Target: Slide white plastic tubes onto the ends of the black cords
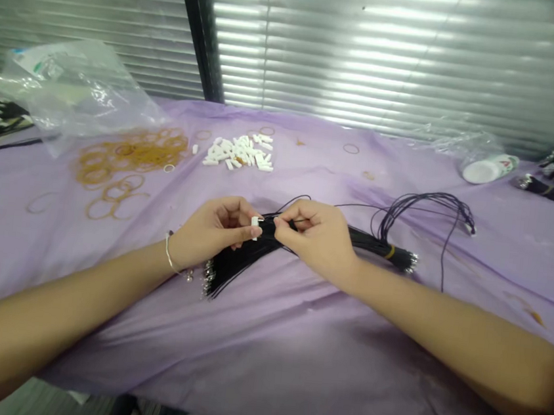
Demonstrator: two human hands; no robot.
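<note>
Between the thumb and fingers of my left hand (223,225) is a small white plastic connector (255,222), held upright. Close to its right side, my right hand (316,233) pinches the end of a thin black cord (295,199), whose tip points at the connector; whether the two touch I cannot tell. Beneath both hands lies a bundle of black cords (242,260) with metal ends at the lower left. The bundle's other end (382,246), tied with a yellow band, shows past my right wrist.
A heap of white connectors (238,152) and many tan rubber bands (134,149) lie behind my hands on the purple cloth (389,364). A clear plastic bag (81,91) is at the far left. Looped black cords (426,203) and a white container (483,171) sit on the right.
</note>
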